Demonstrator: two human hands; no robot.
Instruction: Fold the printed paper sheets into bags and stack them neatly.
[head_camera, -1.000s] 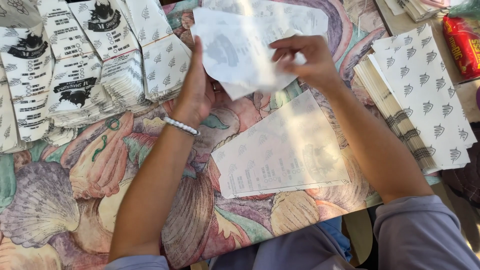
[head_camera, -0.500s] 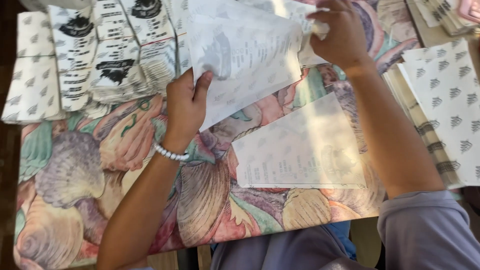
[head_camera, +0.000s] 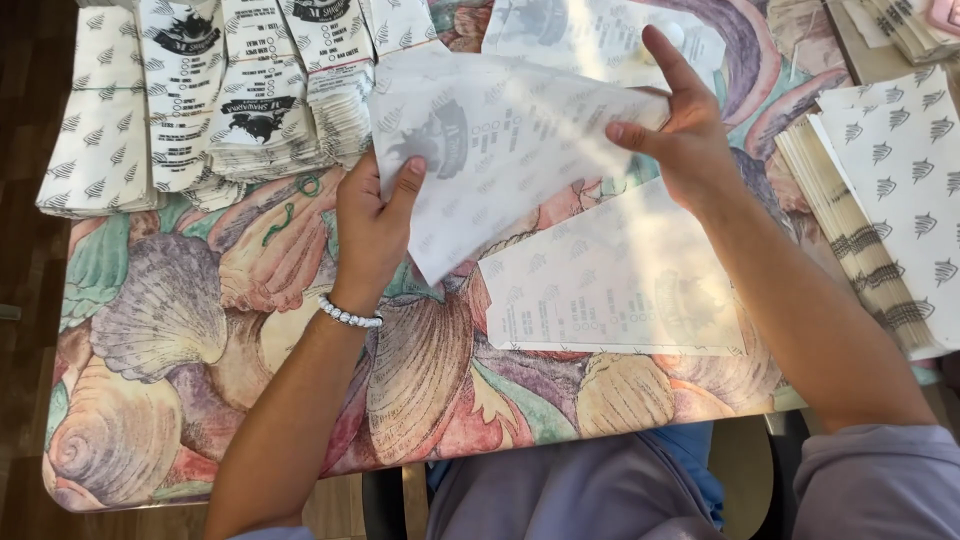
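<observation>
— Where is the translucent printed sheet (head_camera: 500, 150)?
— Lifted over the bench (head_camera: 200, 330), left hand (head_camera: 372, 215) pinching its lower edge, right hand (head_camera: 680, 140) pinching its right corner.
— Open room?
— Between the folded bag stacks (head_camera: 230, 90) and the flat paper pile (head_camera: 880, 190) at the right edge.

This looks like a small packing or food-shop back room rather than a home table in use for meals. A tablecloth (head_camera: 200, 330) printed with big seashells covers the table, and on it lie stacks of printed paper bags (head_camera: 250, 90) at the far left and more flat bag stacks (head_camera: 880, 200) along the right edge. A wooden floor (head_camera: 25, 250) shows on the left.
</observation>
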